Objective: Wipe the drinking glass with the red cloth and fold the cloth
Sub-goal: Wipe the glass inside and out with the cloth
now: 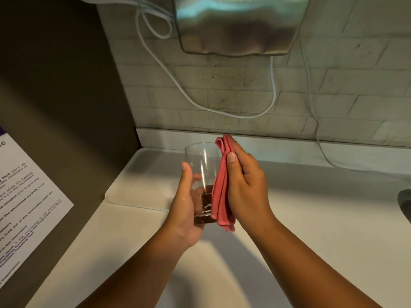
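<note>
A clear drinking glass (203,167) is held upright above the white counter. My left hand (188,203) cups its lower left side and base, thumb up along the wall. The red cloth (221,192) is bunched into a long strip and pressed against the glass's right side. My right hand (243,183) holds the cloth flat against the glass, thumb on top of the fabric near the rim. The cloth's lower end hangs just below the glass's base.
A white tray (138,187) lies on the counter behind my left hand. A steel appliance (240,25) hangs on the brick-tile wall with white cables (200,103) looping down. A printed notice (24,196) is on the dark panel at left. A sink edge (404,203) shows far right.
</note>
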Available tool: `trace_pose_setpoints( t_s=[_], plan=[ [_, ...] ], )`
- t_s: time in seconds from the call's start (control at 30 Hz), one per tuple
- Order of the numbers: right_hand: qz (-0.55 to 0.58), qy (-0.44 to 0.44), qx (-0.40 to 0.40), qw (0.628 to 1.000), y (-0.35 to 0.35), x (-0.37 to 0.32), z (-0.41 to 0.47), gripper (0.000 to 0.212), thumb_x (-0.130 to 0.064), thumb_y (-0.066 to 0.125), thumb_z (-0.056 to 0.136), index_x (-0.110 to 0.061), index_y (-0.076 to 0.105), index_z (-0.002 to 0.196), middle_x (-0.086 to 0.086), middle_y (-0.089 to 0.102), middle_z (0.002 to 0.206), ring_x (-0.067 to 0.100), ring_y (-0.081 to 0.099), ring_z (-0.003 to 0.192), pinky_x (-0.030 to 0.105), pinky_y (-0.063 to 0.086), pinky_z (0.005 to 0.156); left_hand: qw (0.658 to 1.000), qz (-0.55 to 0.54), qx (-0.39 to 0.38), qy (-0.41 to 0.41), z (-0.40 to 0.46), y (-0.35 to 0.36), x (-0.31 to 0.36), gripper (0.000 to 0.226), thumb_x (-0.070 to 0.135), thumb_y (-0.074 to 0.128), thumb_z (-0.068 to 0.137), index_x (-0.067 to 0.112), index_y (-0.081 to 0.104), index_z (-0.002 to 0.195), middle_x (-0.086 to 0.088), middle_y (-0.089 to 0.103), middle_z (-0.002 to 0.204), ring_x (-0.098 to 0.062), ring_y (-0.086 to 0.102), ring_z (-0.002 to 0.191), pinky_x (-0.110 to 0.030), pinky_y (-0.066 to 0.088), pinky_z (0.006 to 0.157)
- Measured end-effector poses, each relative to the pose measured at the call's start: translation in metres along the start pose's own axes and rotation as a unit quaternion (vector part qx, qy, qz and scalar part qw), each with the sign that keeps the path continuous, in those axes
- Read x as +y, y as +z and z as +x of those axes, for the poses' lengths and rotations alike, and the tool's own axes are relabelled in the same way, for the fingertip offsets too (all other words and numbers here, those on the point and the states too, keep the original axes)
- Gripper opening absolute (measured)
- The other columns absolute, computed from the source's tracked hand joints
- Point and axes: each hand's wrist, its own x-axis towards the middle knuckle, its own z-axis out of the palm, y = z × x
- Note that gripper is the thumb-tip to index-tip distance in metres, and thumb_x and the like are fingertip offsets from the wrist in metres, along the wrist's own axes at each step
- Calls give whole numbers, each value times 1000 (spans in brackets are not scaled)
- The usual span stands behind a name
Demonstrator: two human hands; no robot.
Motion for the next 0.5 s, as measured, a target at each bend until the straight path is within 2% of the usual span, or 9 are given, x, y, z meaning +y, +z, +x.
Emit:
trace_pose_setpoints(
  t_s=[0.07,0.13,0.27,0.37,0.47,0.5],
  plan=[
    [18,-2,-5,1000,-3,-3,-2,36,-31,44,107,-35,55,141,-14,63,113,-7,59,106,7,43,84,999,-33,-15,-12,3,-4,2,85,87,69,66,19,80,115,-18,84,108,-35,82,98,-46,66,76],
    [26,-6,-9,1000,-5,-6,-4,37,-32,43,107,-35,54,142,-8,64,114,-1,61,106,11,46,85,998,-58,-24,-25,6,-7,4,87,87,74,61,18,81,114,-19,83,109,-36,82,98,-49,66,81],
    [26,-27,-7,999,-6,-11,-8,36,-29,44,107,-37,54,141,-2,64,109,3,62,101,13,48,81,993,-105,-28,-51,9,-11,8,88,84,73,70,15,68,125,-22,81,110,-39,80,97,-55,63,89],
    [1,-44,-16,999,-9,-11,-12,36,-29,44,106,-40,54,140,1,60,96,11,62,90,20,51,76,994,-93,-46,-39,10,-14,7,82,83,73,71,15,77,118,-23,80,113,-40,80,102,-55,63,87],
    [-47,-92,-29,994,-8,-14,-19,39,-31,44,106,-51,48,139,-10,54,93,4,60,88,14,47,71,997,-57,-45,-21,8,-11,8,92,83,81,61,14,72,122,-24,78,121,-42,76,113,-58,60,98],
    [-75,-118,-38,989,-7,-15,-24,40,-31,44,105,-49,46,141,-15,51,94,0,58,87,10,44,71,998,-47,-40,-18,7,-10,8,93,83,81,62,13,71,123,-24,78,123,-43,75,118,-58,59,102]
  ],
)
